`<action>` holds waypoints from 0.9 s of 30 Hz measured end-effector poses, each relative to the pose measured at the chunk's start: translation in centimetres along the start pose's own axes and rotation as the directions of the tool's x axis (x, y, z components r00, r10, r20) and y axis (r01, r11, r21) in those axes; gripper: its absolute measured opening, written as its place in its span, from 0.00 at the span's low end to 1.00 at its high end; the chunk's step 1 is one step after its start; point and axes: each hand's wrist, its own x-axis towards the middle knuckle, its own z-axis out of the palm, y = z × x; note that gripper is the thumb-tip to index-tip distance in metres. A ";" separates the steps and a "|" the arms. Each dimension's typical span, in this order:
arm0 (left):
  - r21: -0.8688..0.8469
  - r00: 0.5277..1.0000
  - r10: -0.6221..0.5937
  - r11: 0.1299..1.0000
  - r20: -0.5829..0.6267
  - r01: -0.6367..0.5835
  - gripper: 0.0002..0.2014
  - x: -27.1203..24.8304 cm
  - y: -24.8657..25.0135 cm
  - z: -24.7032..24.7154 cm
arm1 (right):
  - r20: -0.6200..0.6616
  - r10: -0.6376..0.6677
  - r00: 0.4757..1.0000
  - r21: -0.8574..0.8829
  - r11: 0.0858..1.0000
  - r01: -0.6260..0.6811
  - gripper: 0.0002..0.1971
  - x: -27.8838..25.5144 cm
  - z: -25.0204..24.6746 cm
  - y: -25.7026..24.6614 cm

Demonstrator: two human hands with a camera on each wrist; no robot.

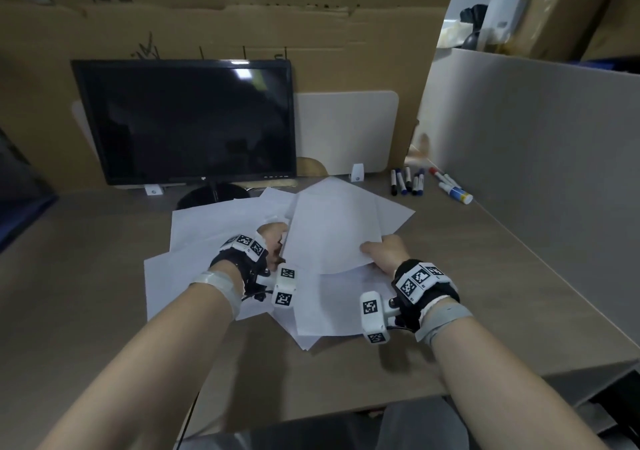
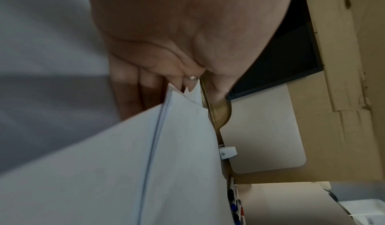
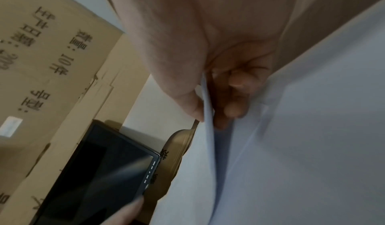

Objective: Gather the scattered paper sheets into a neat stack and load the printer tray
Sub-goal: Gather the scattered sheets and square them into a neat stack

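Both hands hold a few white sheets [image 1: 332,228] lifted off the tabletop [image 1: 86,276], tilted up toward the monitor [image 1: 187,120]. The right hand [image 1: 384,252] pinches their near right corner, thumb on top and curled fingers [image 3: 235,110] underneath, as the right wrist view shows. The left hand [image 1: 273,241] grips the left edge of the same sheets; in the left wrist view its fingers [image 2: 133,87] lie behind the paper with the thumb in front, closed on it. Under the lifted sheets a loose spread of more paper [image 1: 207,241] lies overlapping at odd angles about the middle of the tabletop, reaching from the monitor's foot toward the near edge. A row of markers [image 1: 407,181] lies at the far right corner, with a couple more [image 1: 450,184] just beside them against the grey partition [image 1: 536,155]. Cardboard [image 1: 242,27] stands behind the monitor along the far edge. No printer tray can be made out.
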 end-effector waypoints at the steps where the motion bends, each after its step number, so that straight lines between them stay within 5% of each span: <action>1: 0.084 1.000 0.005 0.996 0.001 -0.005 0.13 0.2 0.1 0.0 | 0.007 -0.001 1.000 -0.025 1.000 0.001 0.12 0.2 0.1 0.0; 6: 0.414 0.999 -0.022 0.910 0.023 0.010 0.21 -0.7 1.5 0.1 | -0.120 0.010 0.993 -0.039 0.999 -0.015 0.18 1.1 -0.2 0.0; 9: 0.300 0.996 0.087 0.950 0.015 -0.087 0.23 0.8 1.1 -0.3 | -0.161 0.047 0.986 0.000 0.999 -0.047 0.27 1.5 -0.7 -0.2; 12: 0.217 0.999 0.012 0.976 0.030 -0.018 0.25 0.5 0.5 -0.6 | -0.123 0.105 0.987 0.119 0.989 -0.091 0.30 1.8 -0.6 -1.0; 16: 0.239 0.999 0.051 0.970 -0.007 -0.048 0.26 1.1 -0.1 -0.8 | -0.108 0.160 0.981 0.163 0.976 -0.142 0.16 2.7 -0.4 -0.8; 19: 0.323 0.986 0.163 0.935 -0.031 -0.144 0.47 2.6 -0.9 -1.0 | -0.101 0.172 0.980 0.200 0.968 -0.149 0.12 1.8 -0.2 -0.9; 24: 0.360 0.973 0.220 0.916 -0.076 -0.180 0.22 -0.4 -0.3 -0.8 | -0.065 0.163 0.985 0.140 0.978 -0.152 0.13 1.1 -0.4 -0.7; 27: 0.298 0.956 0.281 0.922 -0.079 -0.246 0.12 0.1 -1.0 -1.1 | -0.051 0.048 0.998 0.167 0.985 -0.039 0.04 0.5 -0.2 -0.9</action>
